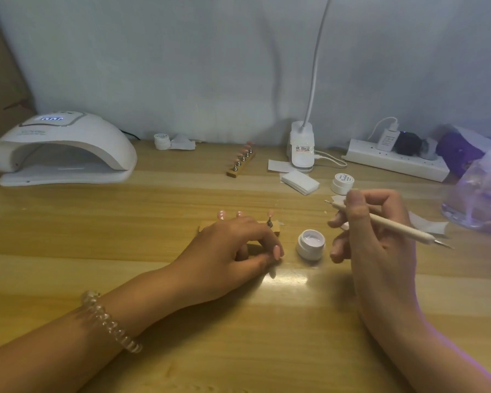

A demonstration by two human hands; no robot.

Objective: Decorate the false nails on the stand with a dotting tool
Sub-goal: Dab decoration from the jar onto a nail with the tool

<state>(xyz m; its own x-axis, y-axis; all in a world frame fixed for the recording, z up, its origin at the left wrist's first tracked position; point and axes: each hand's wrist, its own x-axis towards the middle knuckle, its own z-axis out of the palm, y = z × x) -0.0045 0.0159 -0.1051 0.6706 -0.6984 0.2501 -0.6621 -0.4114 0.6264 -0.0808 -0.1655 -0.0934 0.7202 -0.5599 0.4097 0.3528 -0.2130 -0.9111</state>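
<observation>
A small wooden nail stand (pixel 275 227) with pink false nails (pixel 270 214) lies mid-table, mostly hidden under my left hand (pixel 230 248). That hand rests over the stand with its fingers curled around the near edge. My right hand (pixel 374 236) pinches a pale dotting tool (pixel 394 226) that lies slanted, one metal tip pointing up-left, the other down-right. An open white gel pot (pixel 310 244) sits between the two hands, just right of the stand.
A second wooden stand with pink nails (pixel 241 163) stands further back. A white UV lamp (pixel 63 148) fills the back left. Also behind: closed pots (pixel 343 183) (pixel 162 140), wipe pads (pixel 299 182), a clip lamp base (pixel 302 148), a power strip (pixel 394 163), and a plastic bag (pixel 482 188) at right.
</observation>
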